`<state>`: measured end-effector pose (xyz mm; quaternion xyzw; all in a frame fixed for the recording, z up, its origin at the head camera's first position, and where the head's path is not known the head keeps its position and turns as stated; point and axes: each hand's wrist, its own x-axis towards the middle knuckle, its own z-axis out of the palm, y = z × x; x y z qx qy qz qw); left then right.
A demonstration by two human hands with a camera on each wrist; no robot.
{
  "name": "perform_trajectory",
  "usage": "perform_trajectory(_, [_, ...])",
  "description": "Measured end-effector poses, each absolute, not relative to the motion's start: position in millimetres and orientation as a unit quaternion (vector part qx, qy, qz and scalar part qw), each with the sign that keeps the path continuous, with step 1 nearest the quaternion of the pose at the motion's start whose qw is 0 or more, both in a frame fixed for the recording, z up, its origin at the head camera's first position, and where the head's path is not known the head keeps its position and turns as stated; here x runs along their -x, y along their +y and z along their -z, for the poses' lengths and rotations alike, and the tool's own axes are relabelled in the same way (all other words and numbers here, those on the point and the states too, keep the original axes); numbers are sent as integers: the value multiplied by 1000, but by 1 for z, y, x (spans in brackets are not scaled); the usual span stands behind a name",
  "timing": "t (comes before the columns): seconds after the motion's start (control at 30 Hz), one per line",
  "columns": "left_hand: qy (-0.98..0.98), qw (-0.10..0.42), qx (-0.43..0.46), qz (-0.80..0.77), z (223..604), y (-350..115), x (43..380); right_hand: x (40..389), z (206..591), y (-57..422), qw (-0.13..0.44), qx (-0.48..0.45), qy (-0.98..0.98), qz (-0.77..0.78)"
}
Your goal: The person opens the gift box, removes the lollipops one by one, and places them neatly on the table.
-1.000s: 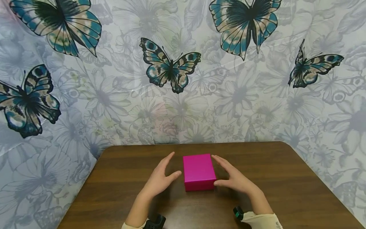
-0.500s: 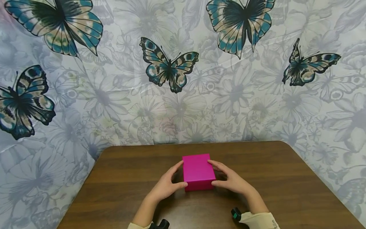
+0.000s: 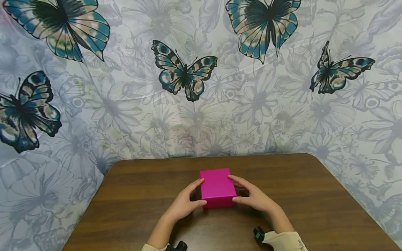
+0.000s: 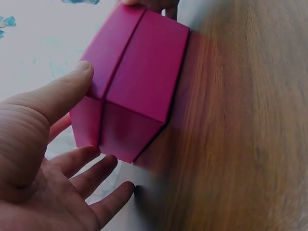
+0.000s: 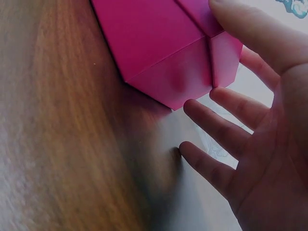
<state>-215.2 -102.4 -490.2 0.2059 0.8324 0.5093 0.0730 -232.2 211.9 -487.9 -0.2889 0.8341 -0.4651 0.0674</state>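
Note:
A magenta box (image 3: 217, 188) with a fitted lid (image 4: 109, 50) sits on the wooden table, a seam showing where lid meets base. My left hand (image 3: 183, 205) holds the lid's left side, thumb at the near corner and index finger toward the far side; the lower fingers are spread beside the box. On the right, my right hand (image 3: 255, 198) grips the lid likewise, its thumb at the near right corner. In the right wrist view, the lower fingers reach along the box's side wall (image 5: 178, 70). Lid and base fit together, and the inside is hidden.
The brown wooden table (image 3: 141, 181) has rounded far corners. Behind it hangs a pale floral cloth (image 3: 201, 129) printed with blue butterflies. A dark wrist device (image 3: 259, 234) sits by the right cuff, and another wrist device (image 3: 179, 246) by the left.
My left hand has moved right, from apart to the lid's left side. The right hand has closed in slightly on the right side. The box has hardly moved.

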Motion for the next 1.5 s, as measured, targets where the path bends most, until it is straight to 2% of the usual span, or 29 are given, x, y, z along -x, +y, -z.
perform_trajectory(0.53, [826, 55, -209, -520, 487, -103, 213, 232, 487, 210, 73, 277, 829, 479])
perform_trajectory(1.13, [823, 35, -225, -520, 485, -103, 217, 235, 488, 208, 33, 295, 837, 460])
perform_trajectory(1.5, [815, 24, -225, -534, 479, -101, 213, 229, 475, 206, 5, 296, 833, 467])
